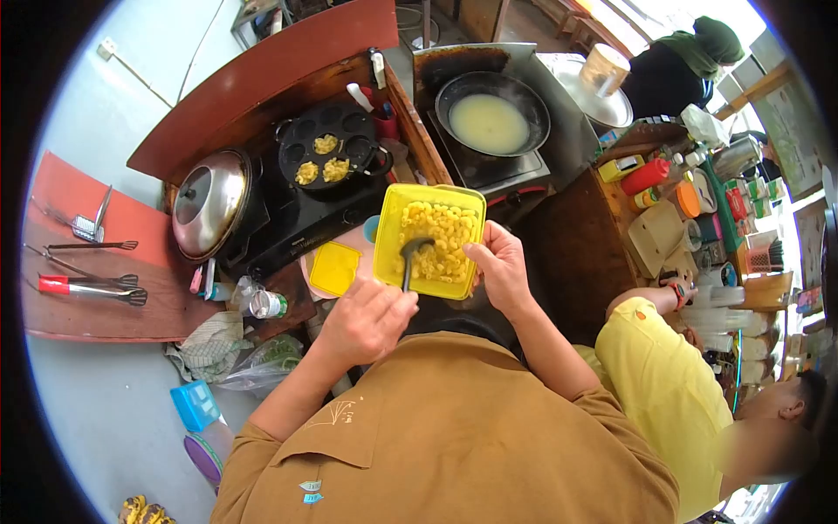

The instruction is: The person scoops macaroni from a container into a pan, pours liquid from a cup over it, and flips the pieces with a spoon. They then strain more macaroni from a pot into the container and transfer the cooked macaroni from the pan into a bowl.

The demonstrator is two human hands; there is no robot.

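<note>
A square yellow container point(474, 203) with macaroni point(449, 231) inside is held up in front of my chest. My right hand point(504, 266) grips its right side, thumb over the rim. My left hand point(367, 319) is closed round the handle of a dark spoon point(419, 245), whose bowl rests among the macaroni. Beyond the container, a black round-mould pan point(301, 130) sits on the stove point(288, 223), with macaroni in three of its hollows. A yellow lid point(334, 269) lies just left of the container.
A wok point(445, 96) with pale liquid stands on a burner at the upper right. A large lidded pot point(209, 205) is at the left. One person in yellow point(659, 384) is close on my right; another in dark clothes point(659, 79) is farther back.
</note>
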